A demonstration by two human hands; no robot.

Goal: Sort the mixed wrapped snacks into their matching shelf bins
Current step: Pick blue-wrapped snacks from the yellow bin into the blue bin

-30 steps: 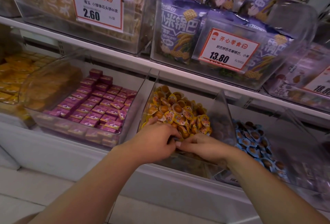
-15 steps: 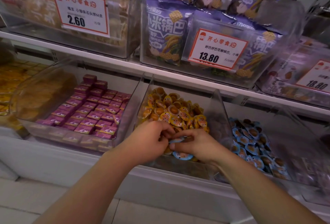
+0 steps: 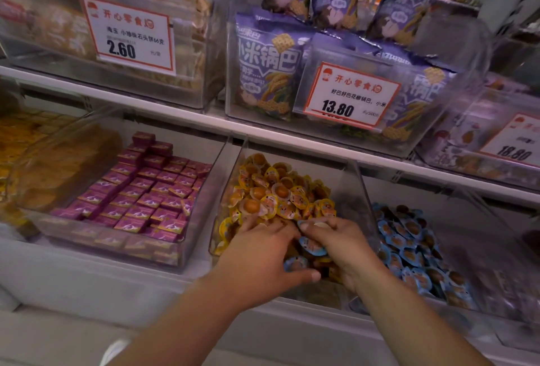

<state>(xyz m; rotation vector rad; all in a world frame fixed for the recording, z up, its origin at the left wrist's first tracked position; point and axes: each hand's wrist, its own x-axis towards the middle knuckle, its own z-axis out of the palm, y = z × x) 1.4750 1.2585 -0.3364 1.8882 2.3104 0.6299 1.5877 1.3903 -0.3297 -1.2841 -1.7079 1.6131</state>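
Two hands are in the yellow-snack bin (image 3: 233,190) at centre frame, and we now have blue strays out in the open. A second ago both hands were dug into the front of the pile with no blue wrapper showing; half a second ago one blue snack had come up between them. Now we see two: one blue-wrapped snack (image 3: 312,244) pinched in the right hand (image 3: 342,244), thumb and curled fingers closed on its edge, and a second blue-wrapped snack (image 3: 293,263) lying just under the left hand (image 3: 263,260). Left hand is spread, fingers reaching into the yellow wrapped snacks (image 3: 280,193), thumb out low; it presses on the pile, and we can't tell whether it grips anything.

Our read: the misfiled pieces are found, and the transfer is not yet done. The matching blue-snack bin (image 3: 415,251) sits just right of this one, lower right of frame, so the move is short.

In the way: the clear divider wall (image 3: 355,190) between the two bins, which the right hand has to clear. More blue pieces may be buried in the pile; we can't see.

Around: purple boxed snacks (image 3: 146,199) lower left, purple chip bags (image 3: 268,70) upper centre behind the 13.80 price tag (image 3: 350,94), 2.60 price tag (image 3: 128,35) upper left.
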